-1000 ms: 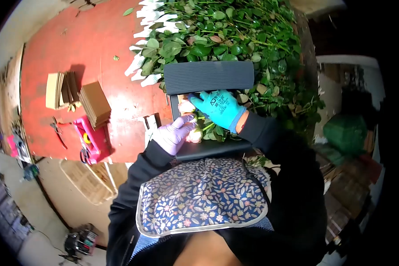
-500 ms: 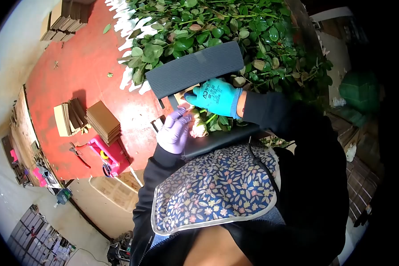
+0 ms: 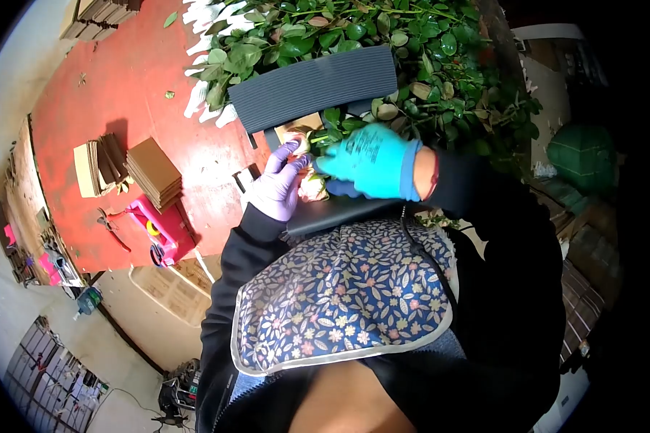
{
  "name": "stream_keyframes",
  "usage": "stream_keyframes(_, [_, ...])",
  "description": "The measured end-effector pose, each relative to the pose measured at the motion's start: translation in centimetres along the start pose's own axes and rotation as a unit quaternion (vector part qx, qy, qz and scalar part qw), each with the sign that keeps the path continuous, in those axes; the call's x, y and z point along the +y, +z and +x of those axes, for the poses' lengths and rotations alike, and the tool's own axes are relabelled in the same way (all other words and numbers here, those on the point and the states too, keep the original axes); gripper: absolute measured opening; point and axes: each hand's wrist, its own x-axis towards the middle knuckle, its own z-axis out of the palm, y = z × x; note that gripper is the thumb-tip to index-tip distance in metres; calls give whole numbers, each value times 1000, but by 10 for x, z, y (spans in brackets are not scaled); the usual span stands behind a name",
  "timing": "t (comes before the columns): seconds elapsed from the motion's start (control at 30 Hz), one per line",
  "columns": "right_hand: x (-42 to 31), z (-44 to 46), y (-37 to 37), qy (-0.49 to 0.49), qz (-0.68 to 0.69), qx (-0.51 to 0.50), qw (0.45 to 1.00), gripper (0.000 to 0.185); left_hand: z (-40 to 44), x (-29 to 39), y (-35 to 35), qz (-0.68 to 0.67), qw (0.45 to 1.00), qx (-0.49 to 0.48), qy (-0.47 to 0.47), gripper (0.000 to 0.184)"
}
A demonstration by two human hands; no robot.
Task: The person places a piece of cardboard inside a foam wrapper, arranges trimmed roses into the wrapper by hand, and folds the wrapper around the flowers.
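Note:
My left hand (image 3: 276,186), in a thin purple glove, has its fingers pressed around a pale rose head at the left end of a black holder (image 3: 339,213). Another pink and cream rose (image 3: 313,187) lies just below, beside those fingers. In a turquoise glove, my right hand (image 3: 372,162) is over the stems right of the roses; its fingertips are smeared and partly hidden. A ribbed dark grey pad (image 3: 314,88) sits above both hands, with a piece of brown cardboard (image 3: 301,124) showing beneath its edge.
Leafy stems (image 3: 440,65) with white-wrapped heads cover the back of the red table (image 3: 65,216). Left are cardboard stacks (image 3: 154,173), red-handled pliers (image 3: 113,229) and a pink holder (image 3: 167,229) with scissors. A wicker basket (image 3: 170,292) stands below the table edge.
My right hand has moved from the cardboard down and right over the stems. My left hand has closed on the upper rose. The cardboard and upper stems are more exposed, and the view has shifted.

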Motion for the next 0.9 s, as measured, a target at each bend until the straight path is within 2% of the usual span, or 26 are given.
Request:
stream_keyframes(0.03, [-1, 1, 8, 18, 3, -61, 998, 18, 4, 11, 2, -123, 987, 42, -94, 33])
stream_keyframes(0.07, [1, 0, 21, 19, 16, -56, 998, 15, 10, 36, 8, -351, 889, 90, -279, 35])
stream_keyframes(0.13, [6, 1, 26, -2, -9, -45, 999, 12, 10, 28, 10, -347, 901, 89, -246, 35])
stream_keyframes(0.17, [8, -1, 21, 9, -35, -25, 999, 16, 10, 25, 10, -342, 910, 88, -216, 35])
stream_keyframes(0.2, [9, -3, 14, 20, -59, -5, 998, 26, 8, 24, 7, -342, 910, 91, -215, 35])
stream_keyframes(0.27, [12, 5, -9, 90, -86, -1, 992, 33, 8, 29, 2, -388, 885, 20, -258, 33])
stream_keyframes(0.33, [25, 13, 4, 78, -80, 141, 984, 28, 8, 22, 4, -379, 887, 38, -261, 32])
stream_keyframes(0.4, [27, 22, 13, 92, -136, 63, 984, 32, 10, 28, 5, -379, 880, 76, -275, 30])
stream_keyframes(0.43, [29, 25, 23, 88, -161, 81, 980, 33, 7, 22, 5, -303, 924, 60, -226, 28])
stream_keyframes(0.47, [32, 27, 36, 84, -185, 99, 974, 33, 5, 3, 3, -300, 925, 59, -224, 28])
stream_keyframes(0.5, [37, 28, 45, 73, -187, 109, 974, 33, 2, -21, -1, -180, 973, 33, -144, 30])
stream_keyframes(0.53, [40, 30, 50, 73, -184, 109, 974, 33, 0, -28, -3, -72, 993, -10, -88, 33])
stream_keyframes(0.6, [42, 33, 61, 85, -228, 93, 965, 43, -3, -43, -7, 147, 987, -55, 44, 40])
stream_keyframes(0.63, [39, 34, 59, 89, -218, 89, 968, 38, -2, -37, -4, 77, 996, -35, 14, 40])
stream_keyframes(0.73, [40, 42, 64, 93, -206, 46, 973, 30, 3, 23, 1, -17, 994, -15, -109, 40])
stream_keyframes(0.77, [40, 44, 64, 92, -207, 53, 973, 25, 6, 30, -4, 152, 987, -48, 35, 41])
stream_keyframes(0.8, [36, 43, 62, 108, -227, 36, 967, 24, 11, 36, -7, 313, 929, -77, 180, 41])
stream_keyframes(0.87, [47, 45, 75, 61, -224, 119, 965, 24, 13, 22, -10, 197, 974, -69, 93, 37])
stream_keyframes(0.9, [49, 44, 81, 65, -222, 110, 967, 29, 18, 25, -18, 272, 949, -65, 148, 38])
